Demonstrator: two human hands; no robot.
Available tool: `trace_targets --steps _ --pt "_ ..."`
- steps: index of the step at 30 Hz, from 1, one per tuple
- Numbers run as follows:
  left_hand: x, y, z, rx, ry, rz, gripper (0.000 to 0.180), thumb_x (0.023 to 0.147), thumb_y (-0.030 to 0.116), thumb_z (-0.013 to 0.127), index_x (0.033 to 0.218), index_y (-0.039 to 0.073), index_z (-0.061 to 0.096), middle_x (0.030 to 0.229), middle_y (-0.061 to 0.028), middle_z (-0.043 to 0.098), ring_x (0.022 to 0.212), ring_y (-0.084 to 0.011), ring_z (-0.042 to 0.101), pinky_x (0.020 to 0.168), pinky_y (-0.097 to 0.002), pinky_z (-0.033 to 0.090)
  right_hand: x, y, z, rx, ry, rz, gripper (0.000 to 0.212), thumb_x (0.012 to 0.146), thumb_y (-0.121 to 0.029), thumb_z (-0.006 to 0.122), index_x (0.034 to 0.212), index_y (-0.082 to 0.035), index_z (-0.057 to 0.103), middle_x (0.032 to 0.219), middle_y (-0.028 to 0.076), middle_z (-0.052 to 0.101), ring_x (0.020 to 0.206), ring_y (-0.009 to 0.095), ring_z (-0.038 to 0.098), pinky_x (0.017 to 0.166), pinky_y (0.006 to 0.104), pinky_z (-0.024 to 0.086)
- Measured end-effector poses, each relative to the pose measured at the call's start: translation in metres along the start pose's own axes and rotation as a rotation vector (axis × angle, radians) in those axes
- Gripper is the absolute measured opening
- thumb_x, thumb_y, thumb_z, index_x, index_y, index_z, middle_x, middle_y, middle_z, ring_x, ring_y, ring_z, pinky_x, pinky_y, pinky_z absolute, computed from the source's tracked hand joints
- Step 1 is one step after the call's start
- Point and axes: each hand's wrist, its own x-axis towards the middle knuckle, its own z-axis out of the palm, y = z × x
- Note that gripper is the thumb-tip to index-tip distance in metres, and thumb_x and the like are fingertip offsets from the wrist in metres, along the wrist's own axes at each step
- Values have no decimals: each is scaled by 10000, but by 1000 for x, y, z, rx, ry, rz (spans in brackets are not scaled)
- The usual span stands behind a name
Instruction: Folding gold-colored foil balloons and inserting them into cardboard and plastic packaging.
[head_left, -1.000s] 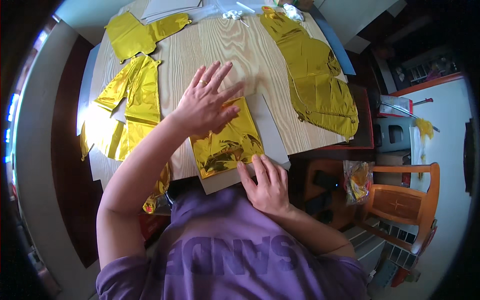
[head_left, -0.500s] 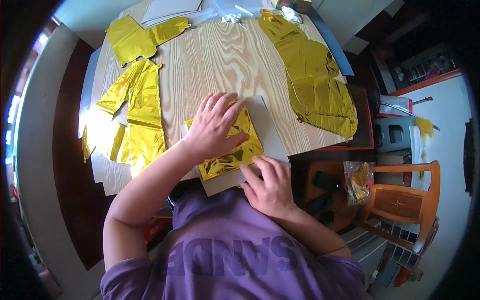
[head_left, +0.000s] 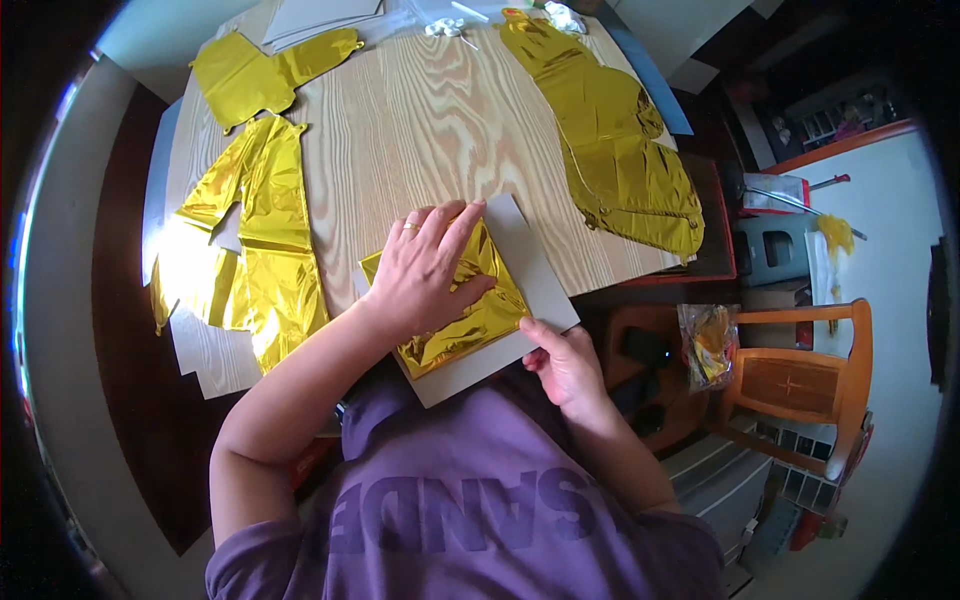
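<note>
A folded gold foil balloon (head_left: 488,312) lies on a grey cardboard sheet (head_left: 532,262) at the table's near edge. Spread flat over the foil, my left hand (head_left: 420,268) presses down on it with fingers outstretched. My right hand (head_left: 568,366) grips the sheet's near right edge, its thumb on top by the foil's corner and the other fingers bent below, partly hidden. To the left lie flat gold foil balloons (head_left: 275,190), the nearest one shining in the light. A long flat gold foil balloon (head_left: 615,130) stretches along the right side.
Grey sheets (head_left: 320,18) are stacked at the table's far edge, near a small white bundle (head_left: 445,28). On the right, past the wooden table (head_left: 400,110), stands a wooden chair (head_left: 800,385) with a clear bag (head_left: 708,345) holding gold pieces beside it.
My right hand has shifted from the foil's near edge to the cardboard's right corner and taken hold there. My left hand stays on the foil. The whole view has shifted slightly.
</note>
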Motion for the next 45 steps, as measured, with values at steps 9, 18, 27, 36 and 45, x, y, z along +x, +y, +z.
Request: trace_targets --steps 9,18,27,36,45 --pt "-3 -4 -4 30 13 -75 912 739 392 819 1486 74 403 1358 -150 521 1200 -363 509 1030 -487 411 -9 9 16 25 -18 -80 223 949 -263 730 1035 -72 654 816 18 669 579 132 674 511 253 537" --pt "-6 -9 0 33 61 -36 906 738 412 816 1484 86 418 1331 -141 537 1169 -348 517 995 -473 416 -8 -4 19 -21 -6 15 257 935 -311 738 955 -59 690 761 14 676 550 154 682 492 251 505" --pt "-9 -10 -4 16 34 -56 925 736 425 820 1490 84 408 1332 -145 535 1182 -348 515 1009 -470 418 0 10 24 -52 69 -51 241 886 -264 783 967 -43 728 780 15 672 506 113 601 460 241 470" --pt "21 5 -38 -30 -170 -379 856 725 513 823 1375 46 520 1065 -168 672 995 -345 658 901 -457 509 -15 11 35 -116 46 -222 223 924 -201 743 1096 -67 695 914 -6 685 686 62 626 489 224 517" --pt "49 -25 -46 -561 -262 -655 418 943 387 701 878 -26 719 651 -13 617 573 -77 535 534 -276 444 -25 0 38 -90 61 -265 206 922 -193 744 1091 -85 698 935 -11 700 713 61 631 481 219 502"
